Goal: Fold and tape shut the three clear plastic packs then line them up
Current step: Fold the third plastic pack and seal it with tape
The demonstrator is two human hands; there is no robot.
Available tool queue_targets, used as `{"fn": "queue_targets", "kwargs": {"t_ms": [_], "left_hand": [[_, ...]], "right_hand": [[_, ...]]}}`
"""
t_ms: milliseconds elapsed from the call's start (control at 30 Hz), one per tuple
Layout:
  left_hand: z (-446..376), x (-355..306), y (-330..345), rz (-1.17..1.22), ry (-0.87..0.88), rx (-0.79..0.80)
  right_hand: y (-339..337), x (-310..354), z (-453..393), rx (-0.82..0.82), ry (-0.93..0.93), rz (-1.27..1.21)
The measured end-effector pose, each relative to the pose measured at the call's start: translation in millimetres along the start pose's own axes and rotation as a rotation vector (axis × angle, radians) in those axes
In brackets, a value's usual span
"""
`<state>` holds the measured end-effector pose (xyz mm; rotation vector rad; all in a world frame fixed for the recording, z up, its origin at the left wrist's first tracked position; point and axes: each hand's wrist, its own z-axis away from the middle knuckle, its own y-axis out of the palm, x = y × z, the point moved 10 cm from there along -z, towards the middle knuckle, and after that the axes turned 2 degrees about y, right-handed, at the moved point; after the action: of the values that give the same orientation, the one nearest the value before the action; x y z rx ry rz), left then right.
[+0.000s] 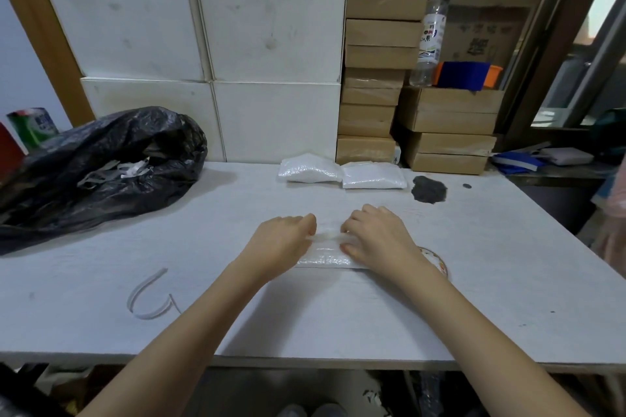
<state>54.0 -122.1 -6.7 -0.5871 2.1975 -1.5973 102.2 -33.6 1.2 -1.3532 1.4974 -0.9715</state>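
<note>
A clear plastic pack [324, 252] lies flat on the white table [474, 281] in front of me. My left hand [281, 240] holds its left side with fingers curled over its far edge. My right hand [379, 237] holds its right side, fingers bent over the top and thumb on the near part. Most of the pack is hidden under both hands. Two more packs filled with white material lie side by side at the back of the table: one on the left [308, 168], one on the right [372, 174].
A black rubbish bag [95, 166] fills the left of the table. A curled plastic strip [149, 298] lies front left. A tape roll [437, 262] peeks out beside my right wrist. A dark grey pile [428, 189], stacked cardboard boxes [372, 78] and a bottle [428, 37] stand behind.
</note>
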Motion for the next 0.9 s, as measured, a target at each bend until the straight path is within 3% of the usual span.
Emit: {"fn": "queue_targets", "kwargs": {"t_ms": [133, 300, 567, 667, 733, 800, 900], "left_hand": [[26, -2, 6, 0.156, 0.063, -0.061], [42, -10, 14, 0.064, 0.081, -0.029], [55, -11, 33, 0.32, -0.038, 0.175], [53, -13, 45, 0.222, 0.027, 0.207], [53, -10, 51, 0.217, 0.045, 0.208], [53, -8, 52, 0.226, 0.046, 0.201], [52, -10, 50, 0.223, 0.046, 0.204]], "right_hand": [[3, 4, 21, -0.078, -0.005, 0.001], [2, 5, 37, -0.095, 0.021, -0.117], [18, 5, 52, -0.014, 0.051, -0.225], [23, -14, 56, 0.062, 0.273, -0.616], [15, -31, 54, -0.007, 0.477, -0.952], [-1, -36, 44, -0.07, 0.477, -0.83], [-24, 2, 32, -0.133, 0.24, -0.274]]}}
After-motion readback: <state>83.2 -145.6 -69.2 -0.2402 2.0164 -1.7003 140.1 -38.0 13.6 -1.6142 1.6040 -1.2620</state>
